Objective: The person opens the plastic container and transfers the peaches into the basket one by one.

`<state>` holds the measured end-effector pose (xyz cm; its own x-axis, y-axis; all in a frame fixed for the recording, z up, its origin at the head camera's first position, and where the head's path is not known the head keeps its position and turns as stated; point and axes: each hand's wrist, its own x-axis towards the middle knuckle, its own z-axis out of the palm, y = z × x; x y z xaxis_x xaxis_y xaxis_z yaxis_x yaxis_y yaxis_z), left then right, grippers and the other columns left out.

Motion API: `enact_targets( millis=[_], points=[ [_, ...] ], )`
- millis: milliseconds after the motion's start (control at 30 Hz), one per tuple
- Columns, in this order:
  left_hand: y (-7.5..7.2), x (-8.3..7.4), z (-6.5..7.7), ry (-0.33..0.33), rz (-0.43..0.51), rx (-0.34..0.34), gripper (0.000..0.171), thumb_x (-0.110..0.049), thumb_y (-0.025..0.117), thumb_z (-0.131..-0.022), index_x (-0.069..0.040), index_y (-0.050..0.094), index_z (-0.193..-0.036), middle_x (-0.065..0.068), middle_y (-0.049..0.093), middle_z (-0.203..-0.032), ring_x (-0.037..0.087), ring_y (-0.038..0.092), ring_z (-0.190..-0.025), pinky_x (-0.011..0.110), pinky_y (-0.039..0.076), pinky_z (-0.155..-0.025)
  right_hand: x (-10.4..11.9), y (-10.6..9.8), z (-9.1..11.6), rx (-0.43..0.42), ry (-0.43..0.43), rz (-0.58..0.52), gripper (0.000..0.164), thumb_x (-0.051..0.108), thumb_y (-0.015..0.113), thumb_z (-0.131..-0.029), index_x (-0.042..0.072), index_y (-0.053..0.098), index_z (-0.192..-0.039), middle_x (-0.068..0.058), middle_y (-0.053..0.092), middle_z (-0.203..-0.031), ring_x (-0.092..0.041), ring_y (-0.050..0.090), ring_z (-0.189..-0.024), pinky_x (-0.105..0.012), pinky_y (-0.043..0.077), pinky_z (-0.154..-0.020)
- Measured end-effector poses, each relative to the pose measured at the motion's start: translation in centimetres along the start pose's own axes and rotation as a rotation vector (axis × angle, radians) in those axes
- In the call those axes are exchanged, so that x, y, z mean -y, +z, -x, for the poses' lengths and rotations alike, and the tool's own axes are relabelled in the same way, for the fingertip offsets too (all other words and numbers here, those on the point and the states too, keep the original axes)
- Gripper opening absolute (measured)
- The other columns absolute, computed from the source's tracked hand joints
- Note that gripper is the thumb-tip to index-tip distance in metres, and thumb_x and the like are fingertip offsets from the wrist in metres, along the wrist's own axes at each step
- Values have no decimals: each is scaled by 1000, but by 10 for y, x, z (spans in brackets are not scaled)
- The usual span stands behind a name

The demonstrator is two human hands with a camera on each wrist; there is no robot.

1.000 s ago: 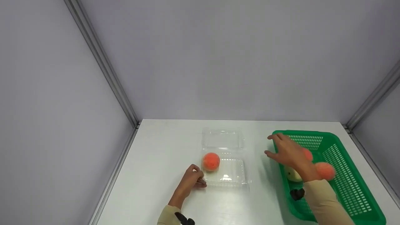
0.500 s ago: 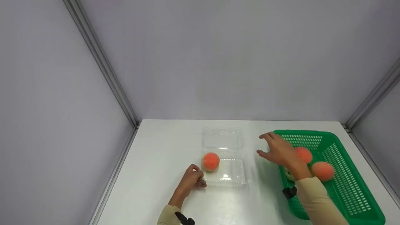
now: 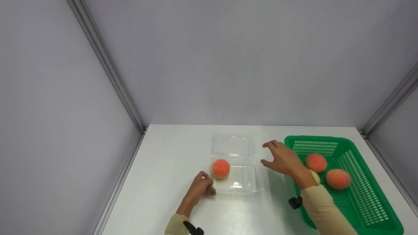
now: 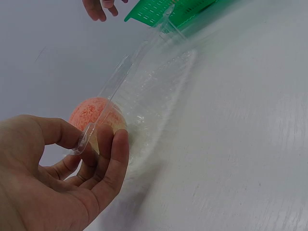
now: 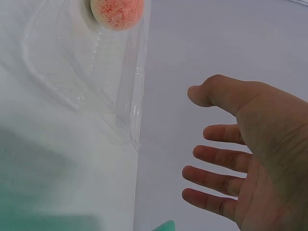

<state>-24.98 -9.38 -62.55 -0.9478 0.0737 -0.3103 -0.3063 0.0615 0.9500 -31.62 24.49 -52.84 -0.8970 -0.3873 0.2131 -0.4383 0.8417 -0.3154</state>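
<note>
A clear plastic clamshell container (image 3: 241,179) lies opened flat on the white table, its lid (image 3: 232,145) folded back toward the wall. In the left part of its base sits a peach (image 3: 221,168), orange-pink with a paler underside. My left hand (image 4: 72,163) pinches the container's near left corner between thumb and fingers, close beside the peach. My right hand (image 3: 283,160) hovers between the container and the green basket, fingers spread apart and holding nothing. The right wrist view shows that hand (image 5: 245,163) with a bare palm, apart from the container.
A green plastic basket (image 3: 369,182) with slotted walls stands at the right of the table. In it lie two more peaches, one farther back (image 3: 316,162) and one nearer (image 3: 338,179), plus a pale yellowish fruit (image 3: 315,177) partly hidden by my right wrist. Grey walls enclose the table.
My right hand has moved left, from over the basket toward the container, uncovering more of the peaches in the basket. The left hand, the container and its peach have stayed in place.
</note>
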Motion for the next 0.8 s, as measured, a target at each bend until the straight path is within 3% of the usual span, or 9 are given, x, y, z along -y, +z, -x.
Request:
enact_targets(
  millis=[400, 800],
  points=[
    [-1, 0, 2, 2, 18, 7, 16, -11, 57, -91, -8, 47, -103, 9, 66, -78, 18, 71, -70, 40, 70, -73, 13, 9, -3, -11, -66, 19, 52, 30, 82, -90, 4, 64, -131, -17, 68, -128, -37, 68, -112, -55, 64, -94],
    [0, 2, 0, 0, 14, -7, 16, -10, 57, -91, -9, 47, -103, 8, 66, -75, 18, 71, -68, 42, 70, -72, 26, 17, -9, 28, -38, 22, 53, 33, 83, -90, 9, 64, -134, -14, 67, -132, -35, 67, -116, -53, 64, -96]
  ],
)
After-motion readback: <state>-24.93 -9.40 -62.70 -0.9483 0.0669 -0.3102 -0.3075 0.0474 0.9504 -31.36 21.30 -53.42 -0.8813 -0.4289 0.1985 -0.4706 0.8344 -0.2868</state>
